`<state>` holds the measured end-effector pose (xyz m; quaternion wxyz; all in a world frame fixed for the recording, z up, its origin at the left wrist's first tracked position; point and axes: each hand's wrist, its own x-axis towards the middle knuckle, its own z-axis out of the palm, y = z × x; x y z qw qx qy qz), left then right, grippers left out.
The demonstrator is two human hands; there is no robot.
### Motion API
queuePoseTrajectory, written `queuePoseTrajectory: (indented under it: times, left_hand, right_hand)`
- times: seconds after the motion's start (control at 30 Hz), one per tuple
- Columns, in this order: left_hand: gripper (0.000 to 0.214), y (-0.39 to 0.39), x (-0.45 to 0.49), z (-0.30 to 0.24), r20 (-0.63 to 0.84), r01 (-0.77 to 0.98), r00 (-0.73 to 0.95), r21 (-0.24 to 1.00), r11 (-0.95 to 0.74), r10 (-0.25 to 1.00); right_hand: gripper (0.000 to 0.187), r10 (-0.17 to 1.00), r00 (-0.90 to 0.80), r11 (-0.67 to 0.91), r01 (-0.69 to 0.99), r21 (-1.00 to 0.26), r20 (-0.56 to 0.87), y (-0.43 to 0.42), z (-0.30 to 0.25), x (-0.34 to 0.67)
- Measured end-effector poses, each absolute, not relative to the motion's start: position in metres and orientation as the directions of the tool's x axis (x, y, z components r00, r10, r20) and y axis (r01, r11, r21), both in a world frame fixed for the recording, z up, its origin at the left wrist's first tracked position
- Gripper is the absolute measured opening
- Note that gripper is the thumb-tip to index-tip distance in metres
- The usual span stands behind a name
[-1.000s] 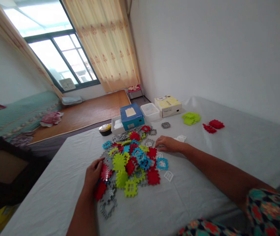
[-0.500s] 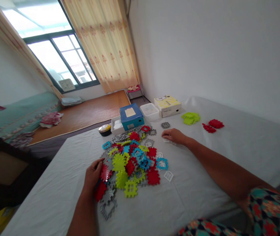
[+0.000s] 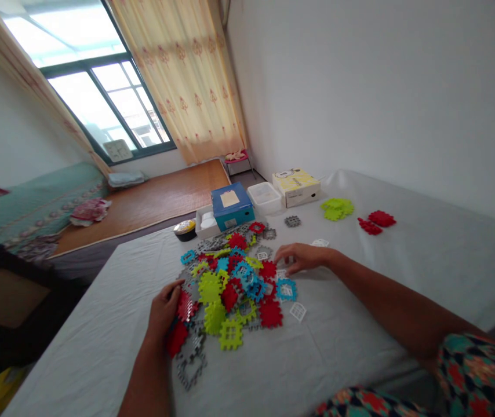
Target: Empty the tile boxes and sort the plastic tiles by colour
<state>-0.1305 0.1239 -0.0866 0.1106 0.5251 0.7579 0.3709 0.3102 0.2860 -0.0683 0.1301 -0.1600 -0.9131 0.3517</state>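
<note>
A heap of toothed plastic building pieces in red, lime green, blue and grey lies on the white-covered table. My left hand rests at the heap's left edge, beside a red square piece, its thumb and forefinger apart. My right hand reaches to the heap's right edge, fingers bent and spread over a white lattice window piece it partly hides. Close to it are a red piece and a blue frame piece. Behind the right wrist lies a white window piece; another white window piece sits nearer me.
Lime green pieces and red pieces lie in separate groups at the right. A single grey piece lies behind my right hand. Along the back stand a blue box, a clear plastic tub and a yellow-white box.
My right hand has come nearer to me and slightly left, to the heap's edge. A white window piece now shows on the cloth behind its wrist. The left hand has stayed put.
</note>
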Motion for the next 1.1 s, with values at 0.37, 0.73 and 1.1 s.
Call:
queuePoseTrajectory:
  times: [0.37,0.73,1.1]
  left_hand:
    - [0.052,0.124,-0.128,-0.084,0.234,0.738,-0.426,0.648,0.186,0.874]
    - [0.056,0.125,-0.13,-0.087,0.218,0.726,-0.427,0.661,0.189,0.877]
    - [0.051,0.125,-0.13,-0.086,0.232,0.733,-0.417,0.657,0.174,0.879]
  right_hand:
    - [0.025,0.391,-0.914,0.773,0.26,-0.579,0.112,0.283,-0.073,0.304]
    - [0.024,0.562,-0.821,0.735,0.443,-0.514,0.096,0.29,-0.076,0.31]
    - [0.038,0.524,-0.851,0.756,0.441,-0.484,0.042,0.285,-0.076,0.305]
